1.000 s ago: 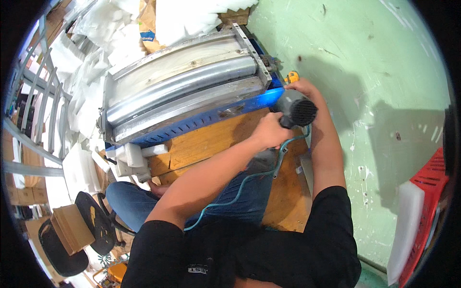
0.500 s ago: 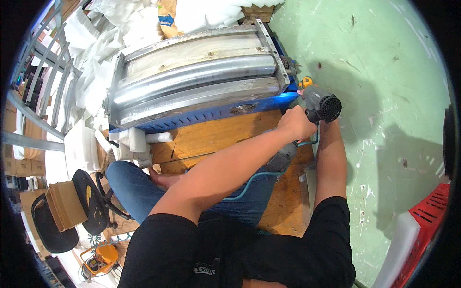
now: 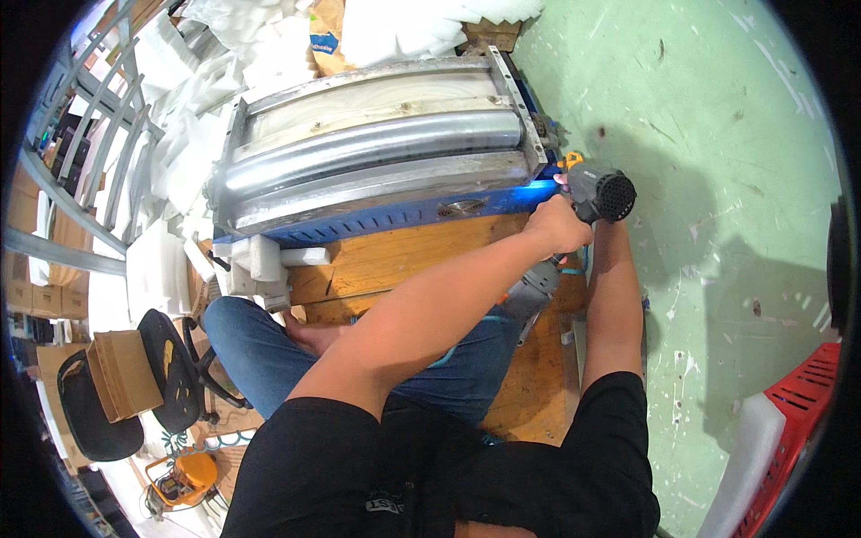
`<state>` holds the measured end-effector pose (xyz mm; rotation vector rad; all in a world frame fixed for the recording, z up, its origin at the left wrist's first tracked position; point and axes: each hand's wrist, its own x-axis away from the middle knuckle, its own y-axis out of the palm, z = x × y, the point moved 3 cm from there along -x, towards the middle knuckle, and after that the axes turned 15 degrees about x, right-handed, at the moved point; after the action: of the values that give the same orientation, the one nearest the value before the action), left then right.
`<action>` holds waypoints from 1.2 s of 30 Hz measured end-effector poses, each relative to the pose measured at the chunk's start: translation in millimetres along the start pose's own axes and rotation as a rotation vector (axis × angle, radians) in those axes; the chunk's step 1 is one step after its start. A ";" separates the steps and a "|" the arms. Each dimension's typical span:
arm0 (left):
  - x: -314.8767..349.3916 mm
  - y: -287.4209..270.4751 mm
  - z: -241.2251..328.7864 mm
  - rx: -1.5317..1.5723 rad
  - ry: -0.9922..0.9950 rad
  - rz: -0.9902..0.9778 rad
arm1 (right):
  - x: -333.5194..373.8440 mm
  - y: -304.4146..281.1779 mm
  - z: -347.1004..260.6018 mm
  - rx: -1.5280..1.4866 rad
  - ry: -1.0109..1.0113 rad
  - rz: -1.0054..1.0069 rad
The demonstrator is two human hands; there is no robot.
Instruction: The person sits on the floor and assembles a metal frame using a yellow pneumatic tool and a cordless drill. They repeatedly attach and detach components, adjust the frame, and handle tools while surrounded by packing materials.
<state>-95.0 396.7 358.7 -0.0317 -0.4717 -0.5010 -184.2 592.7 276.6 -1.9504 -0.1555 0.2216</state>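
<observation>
My left hand (image 3: 558, 224) is closed around the handle of a grey and black power drill (image 3: 599, 190) with a yellow front part (image 3: 569, 161). The drill is at the right end of a blue machine frame (image 3: 395, 220) with a shiny metal roller (image 3: 377, 143). A bright light falls on the blue panel beside the drill's front. My right forearm (image 3: 614, 287) reaches up behind the drill, and my right hand is mostly hidden there; only a fingertip (image 3: 560, 179) shows by the tool's front. Below my left hand lies a dark grey tool-like body (image 3: 535, 285), partly covered by my arm.
White foam blocks (image 3: 260, 260) stand at the machine's near left corner, on wooden boards (image 3: 404, 247). Green floor (image 3: 691, 296) lies to the right, with a red slotted crate (image 3: 803, 394). Office chairs (image 3: 170, 372), a cardboard box (image 3: 126, 375) and metal rails (image 3: 72, 251) are at left.
The whole view has shifted slightly, with the machine a little lower and to the right. My left hand keeps its grip on the drill at the same machine corner.
</observation>
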 end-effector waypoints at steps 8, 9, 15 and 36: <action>3.9 4.6 4.7 -0.169 0.022 0.012 | 3.9 20.3 39.9 -0.284 0.159 0.077; 3.2 4.8 2.2 -0.200 0.044 0.031 | 4.4 20.6 37.8 -0.141 0.142 0.064; -2.0 9.0 -9.0 -0.225 0.062 0.078 | 8.5 38.3 55.8 -0.397 0.159 0.114; 16.3 -4.5 -3.6 -0.283 0.005 0.045 | 16.2 13.7 17.3 -0.567 0.150 0.069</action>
<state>-82.9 384.8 362.3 -0.3122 -0.3912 -0.5209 -172.3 606.5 256.1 -2.5292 -0.0537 0.0778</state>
